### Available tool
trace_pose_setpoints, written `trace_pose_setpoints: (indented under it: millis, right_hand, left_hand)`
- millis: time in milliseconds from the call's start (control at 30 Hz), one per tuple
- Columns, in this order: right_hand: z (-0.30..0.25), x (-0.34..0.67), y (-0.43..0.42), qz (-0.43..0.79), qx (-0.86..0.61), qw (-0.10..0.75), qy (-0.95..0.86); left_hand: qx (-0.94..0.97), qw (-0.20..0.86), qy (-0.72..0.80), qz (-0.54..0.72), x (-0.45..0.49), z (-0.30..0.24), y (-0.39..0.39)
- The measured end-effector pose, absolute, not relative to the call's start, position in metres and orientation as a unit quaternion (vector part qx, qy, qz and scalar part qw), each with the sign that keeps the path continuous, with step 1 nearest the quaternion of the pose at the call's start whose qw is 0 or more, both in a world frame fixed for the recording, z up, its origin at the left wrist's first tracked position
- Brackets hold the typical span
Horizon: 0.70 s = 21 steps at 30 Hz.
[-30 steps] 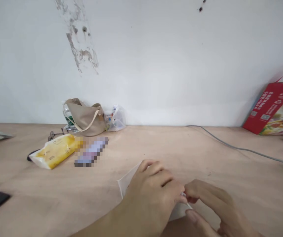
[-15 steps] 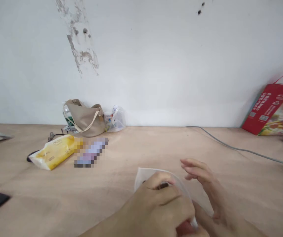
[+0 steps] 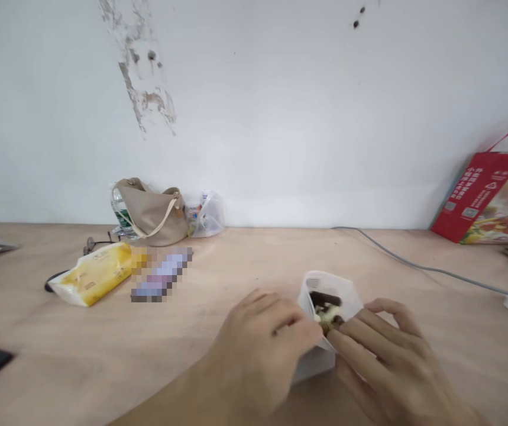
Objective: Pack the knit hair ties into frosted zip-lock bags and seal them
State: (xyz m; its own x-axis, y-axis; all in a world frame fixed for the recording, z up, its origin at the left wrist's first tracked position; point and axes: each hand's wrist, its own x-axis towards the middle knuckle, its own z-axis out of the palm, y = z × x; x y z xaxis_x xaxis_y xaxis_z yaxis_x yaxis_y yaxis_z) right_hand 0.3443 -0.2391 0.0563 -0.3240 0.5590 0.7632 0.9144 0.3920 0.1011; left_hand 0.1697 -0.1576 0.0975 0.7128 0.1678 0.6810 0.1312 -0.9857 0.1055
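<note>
A white pouch (image 3: 340,287) stands with its mouth gaping toward me, near the front of the table. Inside lie dark brown sticks (image 3: 324,297) and some cream-coloured pieces whose kind I cannot make out. My left hand (image 3: 265,340) is closed on the pouch's left side, thumb and fingers at the rim. On the other side my right hand (image 3: 382,349) is curled over the near right rim, its fingertips close to the contents. The lower part of the pouch is partly covered by both hands.
To the left lie a yellow tissue pack (image 3: 98,277) and a blurred-out flat object (image 3: 162,275). A beige handbag (image 3: 154,213) and a clear plastic bag (image 3: 209,214) stand by the wall. At right are a grey cable (image 3: 413,263) and a red shopping bag (image 3: 488,195).
My right hand, raised and spread apart from the pouch before, has come down onto its rim. The pouch's mouth has moved right and now shows its contents; my left hand has shifted left.
</note>
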Motion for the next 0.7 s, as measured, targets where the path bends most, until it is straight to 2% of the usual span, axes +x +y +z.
trace_pose_setpoints:
  millis: [233, 433, 700]
  right_hand:
    - [0.057, 0.351, -0.238, -0.287, -0.49, 0.29, -0.771]
    - [0.061, 0.376, -0.238, -0.34, -0.564, 0.238, -0.714]
    - [0.055, 0.387, -0.232, -0.04, -0.567, 0.264, -0.779]
  left_hand:
    - [0.886, 0.199, 0.259, 0.328, 0.163, 0.097, -0.122]
    - [0.839, 0.234, 0.339, 0.355, 0.15, 0.11, -0.096]
    - [0.85, 0.232, 0.338, 0.33, 0.146, 0.115, -0.092]
